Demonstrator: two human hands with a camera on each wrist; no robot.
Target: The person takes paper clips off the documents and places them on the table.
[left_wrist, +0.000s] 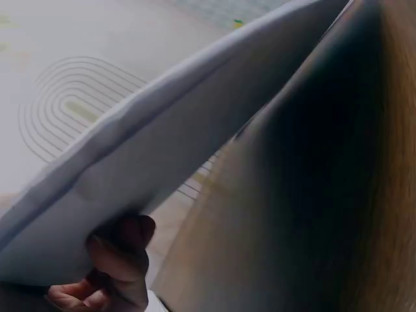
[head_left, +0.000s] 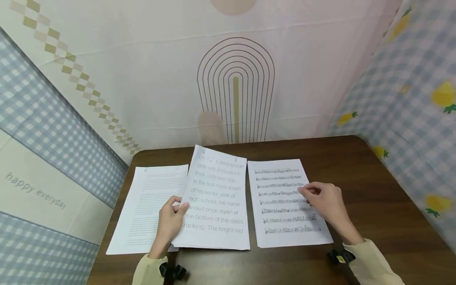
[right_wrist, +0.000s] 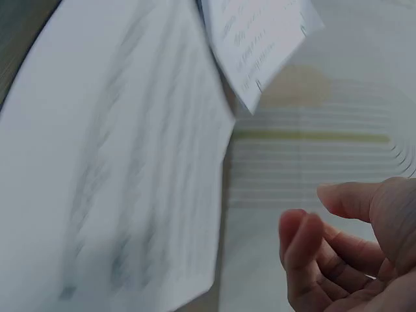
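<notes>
While left hand (head_left: pixel 170 220) grips text pages (head_left: pixel 215 198), right hand (head_left: pixel 326 201) hangs loose above sheet music (head_left: pixel 283 215)

Brown wood-grain table (head_left: pixel 360 178), clipped printed pages (head_left: pixel 149 208) at left, sheet music (head_left: pixel 285 206) at right

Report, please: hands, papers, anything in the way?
Left hand grips middle pages. Right hand empty, over sheet music. Middle pages partly hide left pages.
</notes>
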